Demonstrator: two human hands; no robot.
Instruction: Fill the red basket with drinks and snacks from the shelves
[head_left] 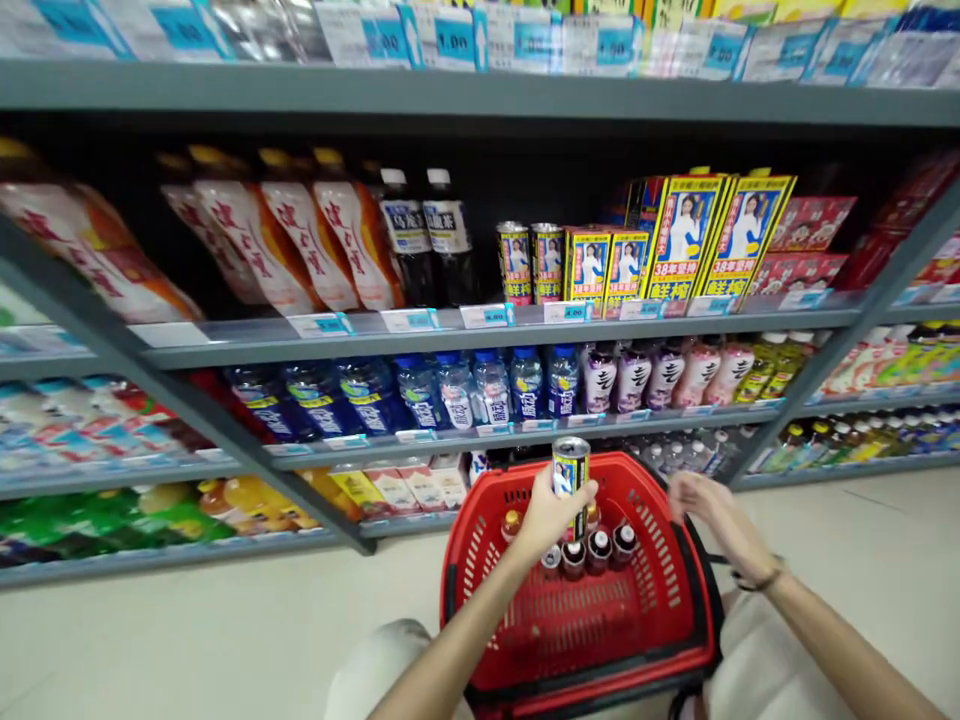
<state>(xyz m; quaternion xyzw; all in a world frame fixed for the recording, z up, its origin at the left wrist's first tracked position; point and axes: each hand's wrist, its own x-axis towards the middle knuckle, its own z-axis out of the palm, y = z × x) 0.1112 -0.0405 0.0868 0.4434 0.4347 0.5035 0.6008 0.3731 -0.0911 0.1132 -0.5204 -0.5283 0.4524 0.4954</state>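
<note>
Near first: the red basket [652, 620] sits between the knees [386, 665], slotted bottom showing toward its near edge.

Right hand [709, 508]: by the basket's right edge, fingers loosely curled, nothing seen in them. Can't tell if it touches the rim. I'd use it to steady that edge.

Left hand [555, 515]: fingers wrapped around the slim can [571, 465], which is about upright, lid up, over the far half of the basket. Grip looks sound: body only, lid end free.

White-capped bottles [599, 545] stand in a row below it, orange-capped ones [511, 524] nearer the far edge. Crowded there, so any lowering should go base first, straight, into a gap rather than onto caps; release only once the base bears. Main risk, I'd say: clipping a cap and tipping a neighbour. The near-edge side looks the easier spot.

Beyond the far edge: blue-capped bottles [454, 390] on a lower shelf. Above them, two similar cans [531, 262] stand by the front edge of the upper shelf [480, 342], yellow cartons [694, 240] to their right.
</note>
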